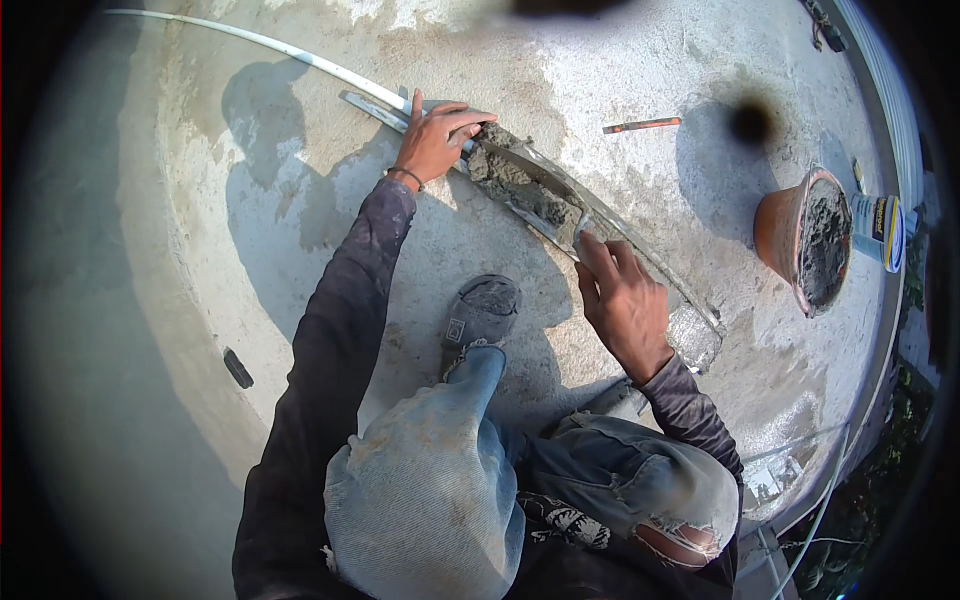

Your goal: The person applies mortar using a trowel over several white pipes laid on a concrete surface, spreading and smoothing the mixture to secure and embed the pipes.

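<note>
My left hand [435, 143] is closed over the near end of a long white pipe [330, 66], its outer finger sticking out. Right beside its fingertips lies wet grey mortar [515, 178], heaped along the inner side of a curved, mortar-smeared strip [650, 252]. My right hand [630, 308] is closed round the handle of a trowel [541, 226], whose narrow blade sits against the near edge of the mortar. The fingers hide most of the handle. A flat pale strip [375, 112] runs beside the pipe, partly under my left hand.
To the right, a brown bucket [778, 235] of grey mortar stands beside a white-and-blue tub [872, 230]. An orange-and-dark stick-like tool [642, 125] lies beyond the curved strip. A small black block [238, 368] is at the left. My shoe [483, 310] is just below the mortar.
</note>
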Demonstrator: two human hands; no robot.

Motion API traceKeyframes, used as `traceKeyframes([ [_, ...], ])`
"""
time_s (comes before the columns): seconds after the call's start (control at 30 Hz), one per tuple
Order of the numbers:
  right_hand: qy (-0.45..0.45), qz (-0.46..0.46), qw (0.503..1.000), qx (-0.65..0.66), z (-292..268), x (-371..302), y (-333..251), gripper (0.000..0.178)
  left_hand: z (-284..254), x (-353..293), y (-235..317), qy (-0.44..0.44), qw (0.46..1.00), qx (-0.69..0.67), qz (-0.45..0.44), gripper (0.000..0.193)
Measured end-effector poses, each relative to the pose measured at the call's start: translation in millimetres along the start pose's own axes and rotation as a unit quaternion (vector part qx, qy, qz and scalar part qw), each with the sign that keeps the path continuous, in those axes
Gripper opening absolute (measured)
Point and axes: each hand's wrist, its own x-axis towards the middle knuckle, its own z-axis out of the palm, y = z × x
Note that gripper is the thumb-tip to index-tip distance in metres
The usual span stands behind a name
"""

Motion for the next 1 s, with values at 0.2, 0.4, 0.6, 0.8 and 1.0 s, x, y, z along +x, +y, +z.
traceKeyframes([
  [0.2, 0.004, 0.019, 1.000, 0.012, -1, -6, 1, 0.042, -2, 3, 2, -0.017, 1.000, 0.022, -0.001, 0.029],
  [0.4, -0.002, 0.034, 0.999, -0.004, -4, -8, 3, 0.041, -4, 6, 1, -0.013, 1.000, 0.020, -0.001, 0.030],
  [0.6, -0.038, 0.055, 0.998, 0.009, -5, -7, 8, 0.042, -2, 2, 2, -0.025, 0.999, 0.023, -0.002, 0.028],
  [0.8, 0.001, 0.030, 1.000, 0.004, -8, -13, 11, 0.040, -6, 3, 3, -0.034, 0.999, 0.005, -0.015, 0.027],
  [1.0, 0.006, 0.012, 1.000, -0.006, -8, -36, 32, 0.039, -6, 5, 4, -0.036, 0.999, 0.006, -0.019, 0.026],
])
